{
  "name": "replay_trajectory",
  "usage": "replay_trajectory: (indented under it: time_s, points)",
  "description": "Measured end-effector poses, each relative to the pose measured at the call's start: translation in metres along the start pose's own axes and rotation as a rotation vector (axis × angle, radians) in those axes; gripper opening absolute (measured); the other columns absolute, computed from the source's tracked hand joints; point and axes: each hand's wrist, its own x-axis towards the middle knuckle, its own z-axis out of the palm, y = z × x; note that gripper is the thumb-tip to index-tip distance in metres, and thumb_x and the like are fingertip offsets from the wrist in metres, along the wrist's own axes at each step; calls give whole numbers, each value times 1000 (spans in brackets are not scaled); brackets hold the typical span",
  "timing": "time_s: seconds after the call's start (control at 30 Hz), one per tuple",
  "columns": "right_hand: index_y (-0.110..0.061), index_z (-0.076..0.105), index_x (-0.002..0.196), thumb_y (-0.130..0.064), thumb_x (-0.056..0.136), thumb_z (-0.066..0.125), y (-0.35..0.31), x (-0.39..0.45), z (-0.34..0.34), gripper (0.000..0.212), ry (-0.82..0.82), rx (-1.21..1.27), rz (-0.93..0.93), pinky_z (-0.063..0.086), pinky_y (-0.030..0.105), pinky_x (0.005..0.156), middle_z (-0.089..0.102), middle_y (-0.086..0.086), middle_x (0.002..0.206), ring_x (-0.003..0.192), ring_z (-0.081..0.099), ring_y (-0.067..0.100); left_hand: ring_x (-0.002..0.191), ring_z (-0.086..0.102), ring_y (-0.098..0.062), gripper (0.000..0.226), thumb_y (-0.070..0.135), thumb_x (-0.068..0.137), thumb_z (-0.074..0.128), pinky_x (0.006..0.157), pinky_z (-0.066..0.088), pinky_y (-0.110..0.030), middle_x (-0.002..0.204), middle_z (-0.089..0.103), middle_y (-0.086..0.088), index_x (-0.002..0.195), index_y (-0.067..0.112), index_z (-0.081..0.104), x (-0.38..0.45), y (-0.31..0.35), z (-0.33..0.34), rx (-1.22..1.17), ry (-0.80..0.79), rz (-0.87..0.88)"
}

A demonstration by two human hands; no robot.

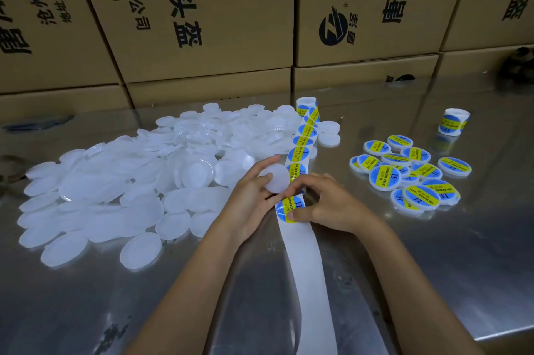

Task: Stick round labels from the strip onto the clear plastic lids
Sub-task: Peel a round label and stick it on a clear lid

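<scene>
My left hand (pixel 251 198) holds a clear round lid (pixel 276 178) upright between thumb and fingers. My right hand (pixel 326 204) pinches a blue-and-yellow round label (pixel 289 208) at its edge on the white backing strip (pixel 303 253). The strip runs from a label roll (pixel 307 104) at the back, past both hands, toward the near edge; its near part is bare backing. A big heap of unlabelled clear lids (pixel 130 181) spreads to the left. Several labelled lids (pixel 410 172) lie in a cluster on the right.
The work surface is a shiny metal table (pixel 433 253). A second label roll (pixel 452 122) stands at the back right. Stacked cardboard boxes (pixel 202 22) form a wall along the table's far edge. The table's edge shows at the near right.
</scene>
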Motion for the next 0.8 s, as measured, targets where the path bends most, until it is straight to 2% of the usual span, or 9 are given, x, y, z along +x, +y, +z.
replay_trajectory:
  time_s: [0.17, 0.37, 0.43, 0.53, 0.63, 0.73, 0.8]
  points:
    - [-34, 63, 88, -21, 70, 84, -2, -1, 2, 31, -10, 13, 22, 37, 45, 106, 59, -14, 100, 110, 49, 14, 109, 70, -31, 39, 2, 105, 37, 86, 61, -35, 130, 64, -23, 135, 14, 58, 0, 0, 1, 28, -2, -7]
    - [-29, 61, 79, -9, 75, 76, -5, 1, 4, 25, -20, 72, -7, 46, 40, 98, 66, -5, 95, 96, 56, 13, 103, 72, -28, 39, 1, 104, 36, 80, 61, -33, 120, 68, -19, 134, 14, 58, 1, 0, 0, 35, 2, -4]
    - [-24, 63, 77, -5, 78, 74, -4, 2, 3, 21, -22, 124, -11, 50, 30, 90, 65, -7, 86, 86, 57, 7, 109, 70, -32, 39, 2, 105, 35, 84, 61, -35, 123, 68, -20, 135, 14, 57, 1, 0, -1, 44, 5, -5]
    - [-17, 64, 78, 0, 81, 72, -6, 0, 1, 19, -34, 235, -21, 47, 14, 75, 64, -5, 81, 78, 57, 2, 117, 66, -35, 40, 3, 105, 35, 87, 60, -35, 129, 64, -22, 138, 13, 56, 1, -1, -1, 59, 12, -6]
    - [-14, 63, 81, 4, 83, 69, -6, 0, -2, 19, -43, 342, -16, 51, 23, 80, 67, 7, 85, 82, 61, 10, 113, 67, -34, 40, 3, 105, 34, 81, 61, -32, 129, 63, -22, 138, 12, 55, 1, 0, -1, 72, 15, -4]
    - [-10, 63, 84, 8, 84, 67, -8, -1, -5, 18, -10, 560, 5, 51, 33, 84, 66, 8, 83, 81, 62, 18, 98, 69, -29, 39, 7, 106, 35, 72, 61, -31, 125, 63, -21, 139, 12, 54, 2, 0, -1, 98, 28, -3]
    - [-11, 62, 84, 6, 85, 67, -9, -1, -8, 18, 30, 741, 10, 50, 32, 82, 67, 9, 85, 82, 64, 20, 106, 67, -34, 37, 11, 107, 36, 84, 60, -37, 131, 62, -23, 139, 13, 55, 2, 0, 0, 48, 37, -21]
